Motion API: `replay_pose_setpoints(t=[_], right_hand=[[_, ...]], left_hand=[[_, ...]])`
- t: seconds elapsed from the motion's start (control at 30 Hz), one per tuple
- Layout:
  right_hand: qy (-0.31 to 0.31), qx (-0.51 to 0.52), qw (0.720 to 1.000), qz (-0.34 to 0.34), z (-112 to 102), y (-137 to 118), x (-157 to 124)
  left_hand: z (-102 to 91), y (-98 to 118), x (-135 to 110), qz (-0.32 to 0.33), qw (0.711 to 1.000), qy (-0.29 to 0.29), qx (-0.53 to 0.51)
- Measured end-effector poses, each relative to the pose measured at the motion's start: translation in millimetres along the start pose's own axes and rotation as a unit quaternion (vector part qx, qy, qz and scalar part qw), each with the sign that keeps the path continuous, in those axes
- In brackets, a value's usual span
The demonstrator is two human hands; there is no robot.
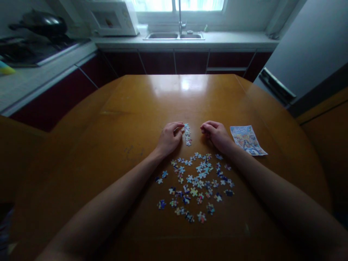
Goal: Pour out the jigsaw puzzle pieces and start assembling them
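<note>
A short strip of joined puzzle pieces point(187, 134) lies upright on the wooden table point(122, 108) between my hands. My left hand point(170, 138) rests on the table with curled fingers, its fingertips pinching the top of the strip. My right hand point(216, 134) sits a little to the right of the strip, fingers curled in and pressed together; what they hold, if anything, is too small to see. Several loose puzzle pieces point(197, 185) are scattered on the table between my forearms, nearer to me.
A printed picture card point(247, 139) lies flat right of my right hand. Beyond the table run a counter with a sink point(174, 35), a microwave point(111, 18) and a stove with a dark pan point(40, 23). A grey fridge point(304, 54) stands at the right.
</note>
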State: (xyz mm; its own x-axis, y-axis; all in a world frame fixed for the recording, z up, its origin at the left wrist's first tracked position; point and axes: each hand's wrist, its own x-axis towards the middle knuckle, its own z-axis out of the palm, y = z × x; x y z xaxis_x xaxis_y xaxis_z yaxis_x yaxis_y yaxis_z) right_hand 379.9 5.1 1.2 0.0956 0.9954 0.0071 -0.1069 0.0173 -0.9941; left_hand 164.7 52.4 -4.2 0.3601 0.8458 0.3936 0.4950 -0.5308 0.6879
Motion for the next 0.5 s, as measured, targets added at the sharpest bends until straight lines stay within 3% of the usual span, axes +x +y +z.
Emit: replay_pose_setpoints(t=[0.23,0.5], right_hand=[[0.009,0.07,0.997,0.033,-3.8,1.3,3.9],[0.014,0.052,0.998,0.041,-3.7,-1.0,4.3]], left_hand=[[0.2,-0.5,-0.5,-0.002,1.0,0.002,0.002],[-0.3,0.1,-0.2,-0.005,1.0,-0.001,0.002]])
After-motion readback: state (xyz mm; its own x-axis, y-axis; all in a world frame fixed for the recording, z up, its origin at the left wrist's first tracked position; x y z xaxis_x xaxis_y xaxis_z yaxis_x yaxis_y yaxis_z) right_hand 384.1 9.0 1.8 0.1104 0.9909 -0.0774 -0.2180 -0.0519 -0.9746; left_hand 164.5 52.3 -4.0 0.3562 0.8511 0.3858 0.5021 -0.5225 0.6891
